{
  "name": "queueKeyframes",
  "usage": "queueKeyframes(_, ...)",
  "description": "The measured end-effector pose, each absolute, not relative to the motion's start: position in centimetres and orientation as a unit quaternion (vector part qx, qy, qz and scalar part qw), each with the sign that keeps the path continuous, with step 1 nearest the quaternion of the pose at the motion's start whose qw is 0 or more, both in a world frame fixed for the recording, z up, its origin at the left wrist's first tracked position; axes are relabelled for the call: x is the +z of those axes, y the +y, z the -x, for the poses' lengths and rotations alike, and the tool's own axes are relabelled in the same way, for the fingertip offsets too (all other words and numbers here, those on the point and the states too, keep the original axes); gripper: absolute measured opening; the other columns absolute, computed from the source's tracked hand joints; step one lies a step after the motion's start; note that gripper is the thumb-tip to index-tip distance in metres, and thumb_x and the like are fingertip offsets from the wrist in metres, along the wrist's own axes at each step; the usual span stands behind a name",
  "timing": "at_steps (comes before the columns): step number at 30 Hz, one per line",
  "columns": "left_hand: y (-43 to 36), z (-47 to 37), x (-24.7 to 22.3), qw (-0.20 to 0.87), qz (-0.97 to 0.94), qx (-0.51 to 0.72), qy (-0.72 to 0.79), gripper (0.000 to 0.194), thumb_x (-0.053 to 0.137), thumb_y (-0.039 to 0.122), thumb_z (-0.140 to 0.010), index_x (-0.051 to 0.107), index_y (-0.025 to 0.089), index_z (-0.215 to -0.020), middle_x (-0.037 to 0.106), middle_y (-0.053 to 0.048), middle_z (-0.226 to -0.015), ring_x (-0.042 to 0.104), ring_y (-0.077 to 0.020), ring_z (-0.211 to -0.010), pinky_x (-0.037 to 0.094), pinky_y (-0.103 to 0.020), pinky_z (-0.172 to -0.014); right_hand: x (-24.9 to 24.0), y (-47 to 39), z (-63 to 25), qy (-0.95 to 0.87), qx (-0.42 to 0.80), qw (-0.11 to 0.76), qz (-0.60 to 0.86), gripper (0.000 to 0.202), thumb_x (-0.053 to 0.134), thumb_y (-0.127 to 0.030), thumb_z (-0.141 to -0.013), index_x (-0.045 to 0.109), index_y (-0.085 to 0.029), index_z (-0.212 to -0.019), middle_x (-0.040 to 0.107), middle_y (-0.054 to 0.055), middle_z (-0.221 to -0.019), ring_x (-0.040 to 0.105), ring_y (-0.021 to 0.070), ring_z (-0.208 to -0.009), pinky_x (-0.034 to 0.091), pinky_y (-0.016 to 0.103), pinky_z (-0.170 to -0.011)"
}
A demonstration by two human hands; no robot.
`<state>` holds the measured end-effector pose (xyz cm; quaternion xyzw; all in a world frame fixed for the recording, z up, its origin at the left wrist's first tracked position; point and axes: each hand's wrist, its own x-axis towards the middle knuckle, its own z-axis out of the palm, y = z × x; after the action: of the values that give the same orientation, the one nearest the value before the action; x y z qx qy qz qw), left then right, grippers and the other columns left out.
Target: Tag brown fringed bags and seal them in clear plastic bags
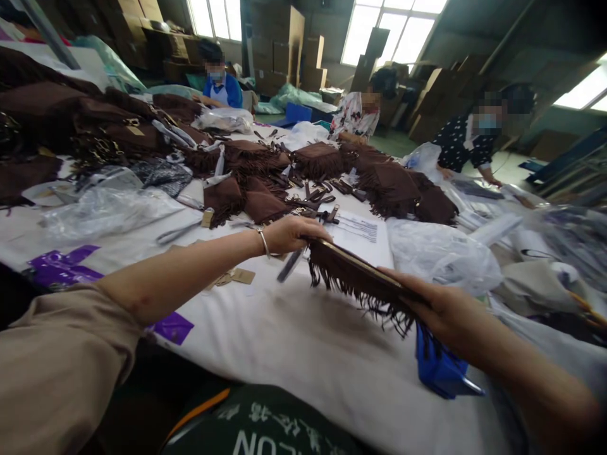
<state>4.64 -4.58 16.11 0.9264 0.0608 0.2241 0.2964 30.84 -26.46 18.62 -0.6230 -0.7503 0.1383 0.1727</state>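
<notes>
Dark green garment (279,423) with white lettering and an orange edge, lowest in view; beige sleeve (71,360) beside it at left, pushed up near the elbow.

Left hand (291,234), with pale bracelet (263,243) at the wrist: grips one end of a dark brown fringed pouch (353,275). Right hand (446,309): grips the opposite end, one digit laid along the top, others mostly hidden underneath. Fringed pouch: held up between both hands, zip edge uppermost, fringe hanging, lower toward the right (zip blurred; cannot tell whether fully drawn).

About the hands: white-covered table (284,335) below; grey strip (291,264) just beside the left hand; printed sheet (365,237) beyond the pouch; tan tags (243,276) near the left wrist; blue container (439,366) below the right hand; purple wrapping (173,327) to either side of the left forearm.

Farther out: brown straps (315,196) with metal fittings, scattered; clear plastic bag (441,253), crumpled, right of the sheet; more brown fringed bags (398,189), heaped across the middle and left.

Far side: three co-workers, in blue (232,91), floral (353,117) and dotted (455,148) tops. Behind: stacked cartons (284,44), bright windows (393,25).
</notes>
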Motion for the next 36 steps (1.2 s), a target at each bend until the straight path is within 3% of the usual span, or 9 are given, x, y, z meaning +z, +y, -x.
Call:
queueKeyframes(5, -6.6, -1.5, 18.7, 0.313, -0.896, 0.288, 0.129, 0.024, 0.065, 0.019, -0.078, 0.069, 0.025, -0.102, 0.065, -0.005, -0.114, 0.053, -0.0221, -0.118, 0.028, -0.044, -0.111, 16.5, -26.5, -29.2, -0.806, -0.088, 0.185, 0.556, 0.06, 0.031, -0.006, -0.086, 0.033, -0.028, -0.141, 0.045, 0.0, -0.14, 0.046, 0.0186, -0.126, 0.031, 0.045, -0.11)
queueKeyframes(9, -9.9, 1.2, 10.5, 0.307, -0.92, 0.222, 0.097, 0.028, 0.055, 0.016, -0.087, 0.065, 0.027, -0.11, 0.064, -0.006, -0.118, 0.053, -0.0208, -0.119, 0.027, -0.046, -0.113, 7.9, -28.9, -27.0, -0.82, -0.082, 0.129, 0.552, 0.069, 0.027, 0.001, -0.082, 0.023, -0.028, -0.144, 0.038, 0.0, -0.145, 0.035, 0.0187, -0.134, 0.025, 0.047, -0.114)
queueKeyframes(12, -13.4, 3.0, 2.5, 0.229, -0.964, 0.133, 0.022, 0.036, 0.041, 0.012, -0.093, 0.058, 0.023, -0.122, 0.059, -0.009, -0.125, 0.048, -0.0208, -0.124, 0.029, -0.047, -0.113, 0.6, -32.0, -25.3, -0.84, -0.029, 0.133, 0.526, 0.068, 0.03, 0.001, -0.082, 0.025, -0.028, -0.144, 0.043, 0.001, -0.141, 0.039, 0.0184, -0.131, 0.037, 0.043, -0.108)
queueKeyframes(15, -16.6, 4.3, -1.7, 0.175, -0.977, 0.118, 0.031, 0.042, 0.034, 0.009, -0.095, 0.046, 0.021, -0.133, 0.049, -0.011, -0.136, 0.041, -0.02, -0.13, 0.031, -0.044, -0.112, -2.9, -35.2, -24.5, -0.822, 0.032, 0.149, 0.548, 0.065, 0.029, -0.001, -0.084, 0.027, -0.028, -0.143, 0.042, 0.001, -0.142, 0.036, 0.0185, -0.133, 0.04, 0.042, -0.107)
queueKeyframes(19, -18.2, 4.5, -1.8, 0.164, -0.977, 0.133, 0.038, 0.046, 0.034, 0.007, -0.094, 0.041, 0.022, -0.137, 0.05, -0.01, -0.135, 0.041, -0.0198, -0.13, 0.036, -0.04, -0.109, -0.3, -36.7, -24.6, -0.8, 0.146, 0.146, 0.564, 0.062, 0.029, -0.002, -0.084, 0.035, -0.03, -0.14, 0.041, 0.001, -0.143, 0.034, 0.019, -0.134, 0.039, 0.043, -0.107)
queueKeyframes(22, -18.2, 4.3, -0.7, 0.181, -0.974, 0.13, 0.036, 0.048, 0.04, 0.009, -0.089, 0.043, 0.021, -0.135, 0.051, -0.011, -0.134, 0.042, -0.0217, -0.129, 0.036, -0.041, -0.108, 3.6, -34.7, -24.3, -0.787, 0.211, 0.152, 0.559, 0.053, 0.039, -0.013, -0.088, 0.038, -0.029, -0.139, 0.042, 0.003, -0.142, 0.034, 0.022, -0.134, 0.041, 0.044, -0.105)
queueKeyframes(27, -18.1, 3.3, 0.2, 0.201, -0.97, 0.13, 0.034, 0.041, 0.051, 0.029, -0.088, 0.05, 0.018, -0.128, 0.054, -0.013, -0.131, 0.047, -0.0231, -0.125, 0.029, -0.042, -0.111, 3.9, -29.5, -21.9, -0.76, 0.121, 0.27, 0.579, 0.051, 0.041, -0.02, -0.091, 0.034, -0.027, -0.141, 0.041, 0.002, -0.143, 0.03, 0.0207, -0.136, 0.032, 0.045, -0.112)
queueKeyframes(32, -12.4, 0.9, 0.8, 0.135, -0.979, 0.135, 0.076, 0.028, 0.048, 0.022, -0.092, 0.057, 0.021, -0.119, 0.057, -0.01, -0.128, 0.044, -0.0213, -0.127, 0.018, -0.045, -0.114, -0.9, -28.1, -20.1, -0.81, 0.109, 0.179, 0.547, 0.051, 0.042, -0.026, -0.092, 0.032, -0.031, -0.141, 0.038, 0.0, -0.145, 0.027, 0.0221, -0.138, 0.025, 0.049, -0.113)
queueKeyframes(36, -6.4, 0.3, 2.9, 0.109, -0.938, 0.228, 0.237, 0.03, 0.051, 0.017, -0.089, 0.057, 0.016, -0.118, 0.057, -0.013, -0.126, 0.044, -0.0245, -0.125, 0.027, -0.046, -0.108, -1.2, -29.2, -19.3, -0.823, 0.104, 0.138, 0.542, 0.063, 0.05, -0.037, -0.088, 0.025, -0.027, -0.144, 0.031, 0.003, -0.149, 0.02, 0.0271, -0.14, 0.021, 0.052, -0.113)
